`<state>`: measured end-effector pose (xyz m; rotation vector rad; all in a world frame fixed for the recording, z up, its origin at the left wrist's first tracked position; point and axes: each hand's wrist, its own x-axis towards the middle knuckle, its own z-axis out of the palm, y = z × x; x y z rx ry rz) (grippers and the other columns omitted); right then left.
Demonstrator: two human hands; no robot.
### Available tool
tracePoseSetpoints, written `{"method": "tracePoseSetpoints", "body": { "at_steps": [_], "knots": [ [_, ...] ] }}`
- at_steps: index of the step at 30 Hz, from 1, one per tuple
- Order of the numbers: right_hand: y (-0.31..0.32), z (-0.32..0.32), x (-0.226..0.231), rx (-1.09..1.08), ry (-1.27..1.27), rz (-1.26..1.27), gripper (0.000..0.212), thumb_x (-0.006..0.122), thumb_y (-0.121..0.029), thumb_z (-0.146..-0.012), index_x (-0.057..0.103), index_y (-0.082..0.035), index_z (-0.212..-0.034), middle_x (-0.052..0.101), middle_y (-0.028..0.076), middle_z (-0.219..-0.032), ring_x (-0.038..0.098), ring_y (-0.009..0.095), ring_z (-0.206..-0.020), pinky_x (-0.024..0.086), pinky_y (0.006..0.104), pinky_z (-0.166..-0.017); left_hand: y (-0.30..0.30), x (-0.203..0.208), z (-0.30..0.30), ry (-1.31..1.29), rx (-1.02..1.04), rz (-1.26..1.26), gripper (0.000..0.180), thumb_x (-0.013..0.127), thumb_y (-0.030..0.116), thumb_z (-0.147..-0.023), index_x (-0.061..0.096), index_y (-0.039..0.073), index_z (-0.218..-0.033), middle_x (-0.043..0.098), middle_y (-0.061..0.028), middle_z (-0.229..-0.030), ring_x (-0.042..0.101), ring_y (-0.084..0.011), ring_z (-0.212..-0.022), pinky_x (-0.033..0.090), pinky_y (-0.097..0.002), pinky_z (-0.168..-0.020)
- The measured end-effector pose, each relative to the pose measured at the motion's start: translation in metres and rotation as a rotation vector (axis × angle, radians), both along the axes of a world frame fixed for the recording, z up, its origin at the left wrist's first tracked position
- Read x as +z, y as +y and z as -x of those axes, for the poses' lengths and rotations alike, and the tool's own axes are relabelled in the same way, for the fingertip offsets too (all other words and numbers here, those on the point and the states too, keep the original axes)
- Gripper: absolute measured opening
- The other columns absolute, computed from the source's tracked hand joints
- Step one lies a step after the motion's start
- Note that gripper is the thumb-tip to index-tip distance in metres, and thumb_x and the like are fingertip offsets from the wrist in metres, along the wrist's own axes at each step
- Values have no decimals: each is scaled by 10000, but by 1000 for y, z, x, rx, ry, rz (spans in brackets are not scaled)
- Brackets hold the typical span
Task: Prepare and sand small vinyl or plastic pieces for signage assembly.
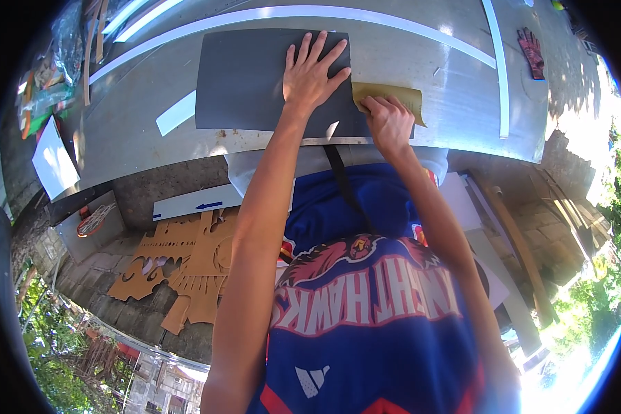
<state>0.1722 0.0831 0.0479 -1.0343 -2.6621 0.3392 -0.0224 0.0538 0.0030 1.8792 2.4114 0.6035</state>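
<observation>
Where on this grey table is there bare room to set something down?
Bare patches: right of the sandpaper up to the white strip, and left of the dark sheet around the white offcut. Crowded: the sheet's right edge, under the left hand and right hand.

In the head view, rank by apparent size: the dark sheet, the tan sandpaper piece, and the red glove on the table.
1. Dark sheet, under the left hand.
2. Tan sandpaper piece, partly covered by the right hand.
3. Red glove, farther away, so unsure.
</observation>
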Motion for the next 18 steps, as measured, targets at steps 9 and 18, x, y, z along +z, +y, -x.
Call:
{"method": "tracePoseSetpoints", "body": {
  "at_steps": [9,18],
  "knots": [
    [-7,-5,4,-18,-18,46,188,683,-61,-714,707,-126,-890,693,6,-836,641,236,-805,534,383,-693,0,-2,0,-10,4,-6,584,527,578,-906,416,390,-1448,340,-36,-1553,272,-293,-1443,189,-514,-1176],
    [-17,-16,1,-46,-6,57,209,701,-63,-705,729,-131,-900,715,-3,-864,656,220,-815,540,365,-697,1,-1,-1,-20,2,-13,583,537,570,-903,422,388,-1445,353,-39,-1545,279,-294,-1439,197,-516,-1172]
  ]
}}
